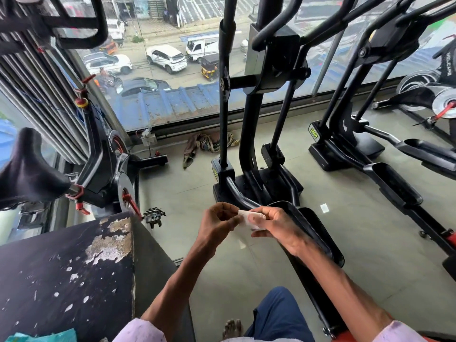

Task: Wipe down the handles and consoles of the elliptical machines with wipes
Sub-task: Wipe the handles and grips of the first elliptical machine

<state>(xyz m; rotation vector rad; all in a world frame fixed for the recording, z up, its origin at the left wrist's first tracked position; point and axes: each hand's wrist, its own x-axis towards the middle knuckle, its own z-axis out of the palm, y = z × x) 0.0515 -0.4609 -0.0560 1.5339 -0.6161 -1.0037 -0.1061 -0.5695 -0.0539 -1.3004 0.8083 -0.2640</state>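
Wipe [249, 218] pinched between both hands, elliptical [259, 119], yellow-green base label [314, 132]

Grey tiled floor [345, 243], running up to the glass wall at 12 o'clock. On it: base of the near elliptical [256, 183] at centre; base of a second elliptical [345, 149] at 2 o'clock; a spin bike [103, 169] at 9 o'clock. Crumpled cloths [207, 144] lie at 12 o'clock by the window sill. Small white scrap [324, 208] on the tiles at 3 o'clock. One bare foot [232, 328] at 6 o'clock. Black chipped table [61, 267] stands at 8 o'clock, green cloth [42, 336] on its near edge.
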